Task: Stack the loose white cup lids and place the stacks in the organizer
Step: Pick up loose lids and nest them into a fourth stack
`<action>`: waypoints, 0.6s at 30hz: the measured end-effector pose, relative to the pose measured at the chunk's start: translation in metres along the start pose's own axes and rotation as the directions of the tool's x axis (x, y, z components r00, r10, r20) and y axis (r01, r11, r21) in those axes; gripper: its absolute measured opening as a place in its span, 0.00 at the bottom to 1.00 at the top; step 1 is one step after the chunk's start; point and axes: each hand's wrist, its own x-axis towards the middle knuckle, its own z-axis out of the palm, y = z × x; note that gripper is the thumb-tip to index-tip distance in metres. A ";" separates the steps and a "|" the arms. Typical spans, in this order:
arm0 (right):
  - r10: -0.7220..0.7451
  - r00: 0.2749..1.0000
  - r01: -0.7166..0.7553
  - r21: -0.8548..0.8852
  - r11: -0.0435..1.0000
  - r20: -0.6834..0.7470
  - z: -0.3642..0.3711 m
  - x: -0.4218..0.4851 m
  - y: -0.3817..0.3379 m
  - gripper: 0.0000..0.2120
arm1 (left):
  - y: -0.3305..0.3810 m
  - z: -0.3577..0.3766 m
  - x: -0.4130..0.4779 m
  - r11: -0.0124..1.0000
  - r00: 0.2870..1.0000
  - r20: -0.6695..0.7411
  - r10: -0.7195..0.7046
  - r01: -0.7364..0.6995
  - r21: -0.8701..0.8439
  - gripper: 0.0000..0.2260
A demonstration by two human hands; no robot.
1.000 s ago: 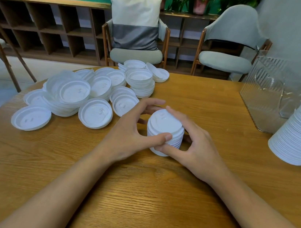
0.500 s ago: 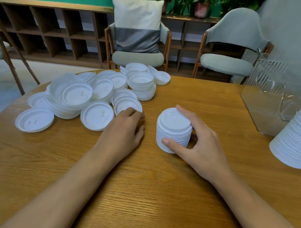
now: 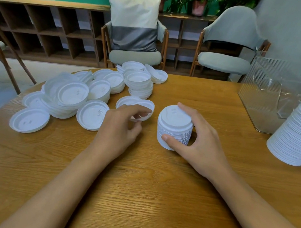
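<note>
On the wooden tabletop [image 3: 144,199], about midway between the left and right edges, stands a short stack of white cup lids [image 3: 174,130], dome side up. The right hand [image 3: 201,145] grips this stack: the thumb presses its near side low down, and the fingers curl over the far side, with the forefinger lying on the top lid. Just to the left of it, the left hand [image 3: 119,129] has its fingers curled in and pinches the near rim of a single loose lid [image 3: 145,109], which tilts with its hollow side up; it is not clear whether its far rim touches the wood. A second lid [image 3: 125,101] lies just behind it. Many loose lids [image 3: 66,95] lie scattered and heaped toward the left and far edges, most with the hollow side up, and a few small nested piles [image 3: 140,85] stand near the far edge. At the right edge leans a tall stack of lids [image 3: 300,133], and just behind it, by the far right corner, stands the clear ribbed organizer [image 3: 259,93]. Beyond the table stand two wooden chairs, one with a white and grey cushion [image 3: 134,23].
</note>
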 end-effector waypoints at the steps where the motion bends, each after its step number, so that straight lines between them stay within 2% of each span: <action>1: 0.001 1.000 -0.001 -0.002 1.000 -0.001 0.000 0.000 0.000 0.38 | 0.002 -0.002 0.000 0.999 1.000 -0.010 -0.010 0.010 -0.033 0.19; 7: 0.004 1.000 -0.004 0.018 1.000 -0.010 0.002 0.000 0.000 0.37 | 0.010 -0.009 0.004 0.936 0.988 -0.048 -0.145 0.121 -0.330 0.10; 12: -0.003 1.000 0.004 0.047 0.999 -0.030 0.005 0.001 -0.002 0.34 | 0.015 -0.011 0.008 0.801 0.974 -0.018 -0.227 0.176 -0.572 0.11; 15: -0.005 1.000 0.006 0.064 0.998 -0.012 0.004 0.000 -0.003 0.35 | 0.013 -0.012 0.008 0.763 0.959 -0.037 -0.282 0.201 -0.615 0.14; 18: -0.007 0.999 0.002 0.092 0.996 0.044 0.004 0.000 -0.008 0.41 | 0.014 -0.009 0.008 0.748 0.948 -0.017 -0.318 0.240 -0.619 0.13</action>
